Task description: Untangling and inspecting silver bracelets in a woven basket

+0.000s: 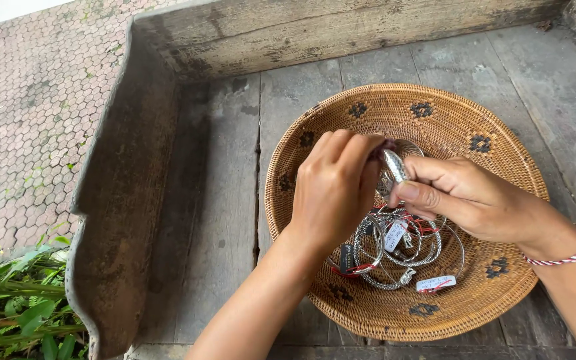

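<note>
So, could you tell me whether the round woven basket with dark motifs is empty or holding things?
Holding things: the woven basket contains silver bangles with small paper tags and red strings.

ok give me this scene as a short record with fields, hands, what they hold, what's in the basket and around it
left hand: left hand over the basket, fingers curled on one end of a silver bracelet
right hand: right hand pinches the bracelet's other end; red and white cord on the wrist
basket: round woven basket with dark motifs
contents: pile of silver bangles with small tags and red threads
surface: weathered wooden platform with a raised edge
surroundings: brick paving, green plants
</note>
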